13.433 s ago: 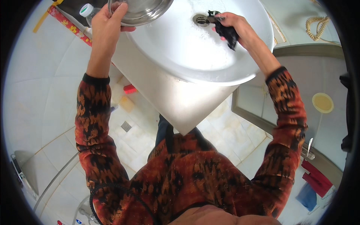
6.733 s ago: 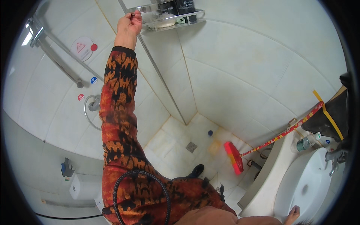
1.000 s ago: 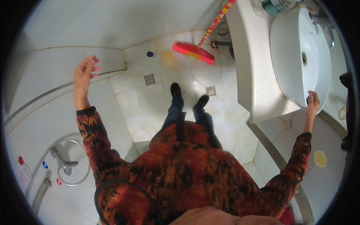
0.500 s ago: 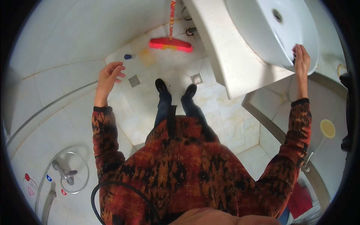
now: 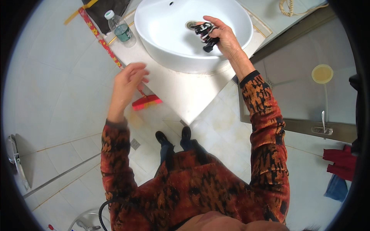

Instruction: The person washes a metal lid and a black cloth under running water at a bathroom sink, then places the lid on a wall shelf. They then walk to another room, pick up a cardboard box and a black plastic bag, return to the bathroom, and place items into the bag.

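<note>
Over the white oval sink basin, my right hand is closed around a crumpled black-and-white thing. It looks soft, like bunched cloth, but its exact kind does not show. The basin's drain lies just beyond it. My left hand hangs in the air at the left of the white counter, slightly blurred, fingers loosely bent and apart, with nothing in it. Nearest to it are the red patterned broom handle and, farther back on the counter, a clear plastic bottle with a green label.
The red broom head rests on the tiled floor below the counter's left edge. A dark bag is behind the bottle. To the right stands a framed door with a handle. Red and blue cloths hang at the far right.
My view has swung toward the sink, bringing the bottle and whole basin into sight. The right hand has turned and lifted, showing the black-and-white thing. The left hand has come nearer the counter.
</note>
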The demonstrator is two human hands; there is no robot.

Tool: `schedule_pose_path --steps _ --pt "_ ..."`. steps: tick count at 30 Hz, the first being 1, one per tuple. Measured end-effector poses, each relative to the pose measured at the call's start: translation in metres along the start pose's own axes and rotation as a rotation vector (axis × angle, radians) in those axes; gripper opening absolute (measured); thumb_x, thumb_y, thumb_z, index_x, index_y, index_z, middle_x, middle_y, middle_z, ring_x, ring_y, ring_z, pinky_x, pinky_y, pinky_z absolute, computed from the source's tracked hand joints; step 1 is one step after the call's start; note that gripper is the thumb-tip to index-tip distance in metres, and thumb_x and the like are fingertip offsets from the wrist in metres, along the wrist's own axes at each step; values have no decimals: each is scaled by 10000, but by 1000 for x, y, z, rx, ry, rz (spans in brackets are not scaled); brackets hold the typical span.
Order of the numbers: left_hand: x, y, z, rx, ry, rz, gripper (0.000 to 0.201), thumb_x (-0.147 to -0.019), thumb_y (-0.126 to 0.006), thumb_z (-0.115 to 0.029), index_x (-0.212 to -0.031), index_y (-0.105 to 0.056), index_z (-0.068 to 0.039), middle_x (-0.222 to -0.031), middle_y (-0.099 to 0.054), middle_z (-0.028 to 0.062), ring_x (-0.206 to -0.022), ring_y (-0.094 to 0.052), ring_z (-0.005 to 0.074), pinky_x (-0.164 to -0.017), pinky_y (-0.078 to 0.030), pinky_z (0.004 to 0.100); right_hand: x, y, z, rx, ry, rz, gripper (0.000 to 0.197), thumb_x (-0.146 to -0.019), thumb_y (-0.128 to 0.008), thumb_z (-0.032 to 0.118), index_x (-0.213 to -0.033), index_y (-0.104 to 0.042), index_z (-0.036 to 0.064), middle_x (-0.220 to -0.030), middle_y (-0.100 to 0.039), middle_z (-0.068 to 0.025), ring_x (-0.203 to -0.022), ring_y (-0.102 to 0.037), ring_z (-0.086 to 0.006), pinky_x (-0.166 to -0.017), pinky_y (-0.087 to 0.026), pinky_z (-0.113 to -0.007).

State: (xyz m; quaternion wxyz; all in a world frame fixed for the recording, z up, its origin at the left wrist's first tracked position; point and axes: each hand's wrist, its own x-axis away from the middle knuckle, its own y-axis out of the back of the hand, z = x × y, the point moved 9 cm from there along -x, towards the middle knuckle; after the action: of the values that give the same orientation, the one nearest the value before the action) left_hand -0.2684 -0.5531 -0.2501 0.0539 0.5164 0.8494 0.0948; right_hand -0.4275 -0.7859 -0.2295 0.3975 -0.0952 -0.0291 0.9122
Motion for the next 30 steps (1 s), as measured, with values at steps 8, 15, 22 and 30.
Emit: schedule_pose_path --steps 8,15,22,30 --pt "-75 -89 -82 -132 -487 -46 212 -798 -583 -83 -990 -553 2 -900 -582 50 -724 -566 95 -573 -449 205 12 -40 19 -89 10 220 671 -652 -447 -31 -1309 -348 58 -1270 -431 -144 -1092 -475 -212 -945 -374 -297" --pt "-114 -80 -58 50 -440 -58 125 -794 -544 -42 -880 -564 47 -879 -574 76 -766 -571 131 -640 -459 230 1 -23 -10 354 -139 164 481 -755 -543 -29 -1226 -463 34 -1028 -570 -70 -847 -540 -119 -753 -461 -243" --pt "-132 -80 -39 407 -70 146 148 -849 -481 -124 -811 -520 15 -858 -574 98 -723 -568 140 -655 -502 270 2 -23 -1 453 -167 240 346 -786 -516 -40 -1130 -525 3 -861 -603 -46 -744 -546 -94 -681 -469 -229" --pt "-134 -96 -33 639 141 346 278 -895 -443 -195 -1016 -485 52 -939 -565 125 -828 -584 182 -709 -505 302 -2 -25 25 514 -87 84 243 -821 -513 37 -1058 -559 8 -764 -587 -33 -691 -536 -80 -580 -459 -224"
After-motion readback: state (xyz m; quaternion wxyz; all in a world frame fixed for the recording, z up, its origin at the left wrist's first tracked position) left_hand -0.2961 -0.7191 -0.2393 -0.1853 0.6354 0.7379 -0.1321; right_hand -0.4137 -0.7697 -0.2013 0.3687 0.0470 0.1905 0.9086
